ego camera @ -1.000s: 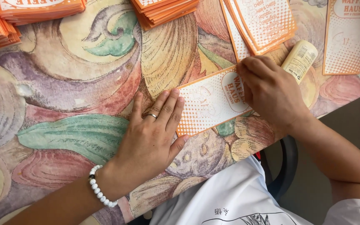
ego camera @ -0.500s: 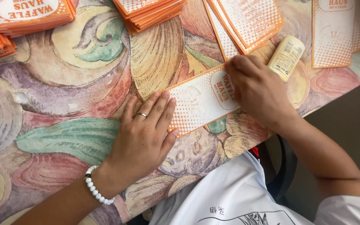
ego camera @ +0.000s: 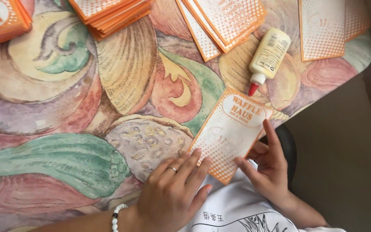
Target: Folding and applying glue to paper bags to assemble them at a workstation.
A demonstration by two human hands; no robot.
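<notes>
An orange-and-white dotted paper sleeve lies tilted at the table's near edge, partly hanging over it. My left hand, with a ring and a white bead bracelet, lies flat with its fingertips on the sleeve's lower left corner. My right hand holds the sleeve's lower right edge from off the table, fingers spread along it. A cream glue bottle with a red tip lies just beyond the sleeve.
Stacks of orange sleeves sit at the far side, with another stack at the far left and fanned sleeves in the middle. Loose sleeves lie far right. The patterned tablecloth ends at the right edge.
The sleeve has slid toward me and turned, now overhanging the table edge. My right hand moved from on top of it to its lower right edge, uncovering the glue bottle. The view has shifted.
</notes>
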